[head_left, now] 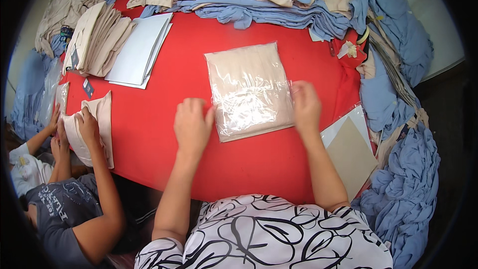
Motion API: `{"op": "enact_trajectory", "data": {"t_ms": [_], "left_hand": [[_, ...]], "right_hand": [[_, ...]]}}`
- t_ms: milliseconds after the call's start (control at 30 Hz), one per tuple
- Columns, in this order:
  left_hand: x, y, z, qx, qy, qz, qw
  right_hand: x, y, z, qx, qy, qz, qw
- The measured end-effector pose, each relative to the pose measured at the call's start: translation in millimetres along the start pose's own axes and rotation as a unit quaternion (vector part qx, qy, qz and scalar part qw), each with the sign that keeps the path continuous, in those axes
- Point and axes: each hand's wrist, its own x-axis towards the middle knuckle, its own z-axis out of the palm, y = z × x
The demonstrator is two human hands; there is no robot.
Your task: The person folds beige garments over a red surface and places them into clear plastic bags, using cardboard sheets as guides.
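A folded beige garment in a clear plastic bag (251, 92) lies flat in front of me on the red tabletop, slightly turned. My left hand (192, 124) is at its left edge, thumb held apart from the bent fingers and close to the plastic; no held thing shows in it. At the opposite edge is my right hand (306, 104), its fingers beside the bag's upper right side. Motion smears those fingers, and whether they pinch the plastic is unclear.
Stacked beige and blue garments (259, 0) line the far edge. Blue clothes (403, 179) heap up at right beside a grey-brown card (351, 152). White boards (142, 52) lie by folded beige garments (97, 40). At left, co-workers' hands (88, 127) handle a beige garment.
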Motion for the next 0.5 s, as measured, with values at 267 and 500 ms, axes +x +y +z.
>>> {"op": "enact_trajectory", "data": {"t_ms": [267,500], "left_hand": [[-16,-6,58,0.028,-0.090,0.142,0.985],[-19,-3,55,0.033,-0.098,0.138,0.985]], "right_hand": [[-38,-23,59,-0.176,-0.283,-0.296,0.895],[-26,30,25,-0.276,-0.184,-0.109,0.937]]}}
